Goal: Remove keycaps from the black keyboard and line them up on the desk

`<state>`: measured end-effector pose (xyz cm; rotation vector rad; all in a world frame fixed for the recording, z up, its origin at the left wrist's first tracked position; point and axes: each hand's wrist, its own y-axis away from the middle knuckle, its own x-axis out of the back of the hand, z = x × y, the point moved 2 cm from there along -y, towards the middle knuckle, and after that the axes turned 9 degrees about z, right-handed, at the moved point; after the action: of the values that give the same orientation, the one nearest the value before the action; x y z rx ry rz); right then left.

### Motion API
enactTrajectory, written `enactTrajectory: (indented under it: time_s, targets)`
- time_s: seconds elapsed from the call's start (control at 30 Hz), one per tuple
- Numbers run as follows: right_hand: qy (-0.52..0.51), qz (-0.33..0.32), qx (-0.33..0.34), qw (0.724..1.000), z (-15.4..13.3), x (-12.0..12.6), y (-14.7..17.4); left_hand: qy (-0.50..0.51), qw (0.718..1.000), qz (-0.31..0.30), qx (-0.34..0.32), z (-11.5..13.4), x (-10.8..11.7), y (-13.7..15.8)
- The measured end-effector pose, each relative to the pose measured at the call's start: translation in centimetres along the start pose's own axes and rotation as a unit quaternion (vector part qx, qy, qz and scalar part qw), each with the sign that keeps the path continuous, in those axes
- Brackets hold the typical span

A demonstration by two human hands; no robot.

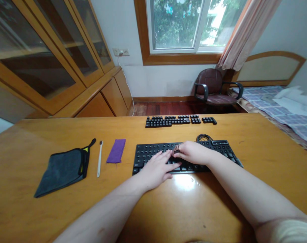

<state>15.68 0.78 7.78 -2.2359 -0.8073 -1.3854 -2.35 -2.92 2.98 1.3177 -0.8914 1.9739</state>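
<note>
A black keyboard [153,147] lies on the wooden desk, its left part stripped of many keycaps so that bare switches show. Flat on its lower middle rests my left hand [157,168], fingers stretched and apart, steadying nothing between them. My right hand [192,152] is closed over the keyboard's middle, pinching a small dark brown tool [177,149] whose exact kind I cannot make out. The tool's lower end meets the keys close to my left fingertips. Behind the keyboard, loose black keycaps [158,123] stand in rows, grouped much as on a keyboard.
Left of the keyboard lie a purple cloth [116,151], a white-handled toothbrush [99,160] and a folded grey cloth [63,168]. The keyboard's coiled cable [204,137] sits behind it. Beyond the desk [183,209] are a brown armchair [212,84], a bed and a glass-door cabinet.
</note>
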Motion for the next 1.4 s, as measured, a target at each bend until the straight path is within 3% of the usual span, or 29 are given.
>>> enactTrajectory:
  time_s: [0.23,0.33,0.4,0.5,0.67,0.73,0.83,0.93,1.1,1.4]
  targets:
    - [0.006,0.006,-0.004,1.0,-0.2,-0.2,0.0,0.003,1.0,-0.008,0.003,0.0,0.2,-0.2]
    - [-0.066,0.012,-0.04,0.997,0.5,-0.3,-0.1,0.005,1.0,-0.019,0.004,0.1,0.2,-0.3]
    - [-0.186,0.03,-0.077,0.979,1.0,0.1,-0.1,0.005,1.0,-0.023,0.006,0.1,0.2,-0.3]
    - [-0.355,0.092,-0.119,0.923,1.8,1.1,0.0,0.014,1.0,-0.019,0.007,0.1,0.2,-0.3]
    - [-0.423,0.163,-0.147,0.879,2.2,0.1,-0.2,0.104,0.993,0.026,0.05,0.0,0.7,-0.2]
    - [-0.448,0.179,-0.146,0.864,2.0,-1.2,-0.5,0.168,0.973,0.097,0.128,-0.3,1.0,-0.2]
    - [-0.497,0.207,-0.137,0.831,1.5,-2.7,-0.9,0.267,0.911,0.207,0.238,-0.9,0.9,-0.1]
    - [-0.526,0.227,-0.137,0.808,1.0,-3.4,-1.0,0.344,0.864,0.251,0.268,-1.3,0.4,-0.1]
    - [-0.508,0.23,-0.117,0.822,0.3,-4.1,-0.9,0.367,0.842,0.277,0.283,-1.7,0.1,-0.1]
    - [-0.396,0.245,-0.035,0.884,0.3,-3.6,-0.7,0.337,0.853,0.282,0.283,-1.9,0.1,-0.1]
